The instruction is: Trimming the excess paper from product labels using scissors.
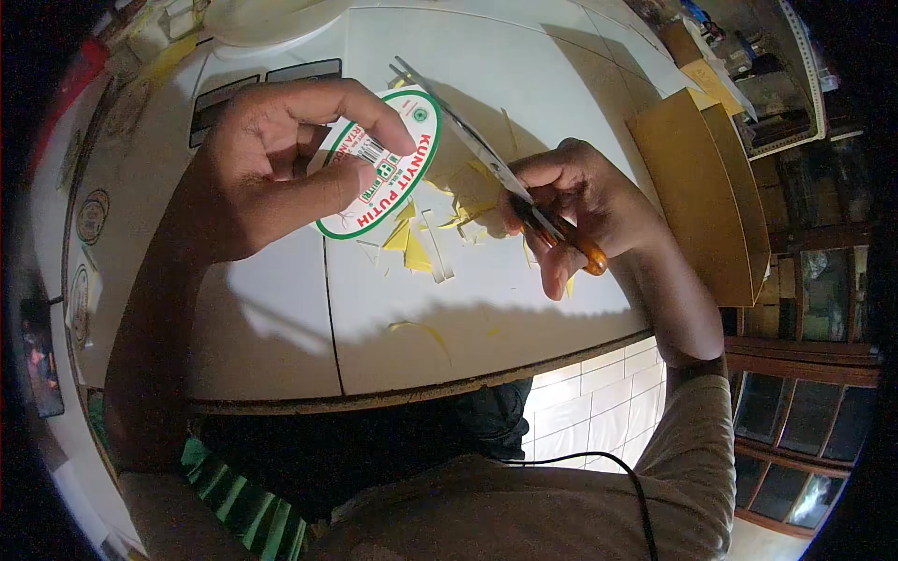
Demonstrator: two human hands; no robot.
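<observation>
Between its thumb and index finger, my left hand (280, 161) pinches an oval paper label (403, 168), white with a green border and bearing writing. My right hand (589, 203) grips scissors (484, 151) by their orange-brown handles. The blades point up and to the left, slightly parted at the tips, and run close beside the label's right edge; whether they touch it I cannot tell. Yellow and white paper scraps (417, 252) lie on the white tiled table (280, 365) beneath and between both hands.
A cardboard box (701, 203) stands at the table's right side, beside a container (779, 91) of mixed items. Dark-framed flat pieces (303, 69) lie beyond my left hand, near a round pale container (273, 28). Oval labels (81, 298) lie at the far left.
</observation>
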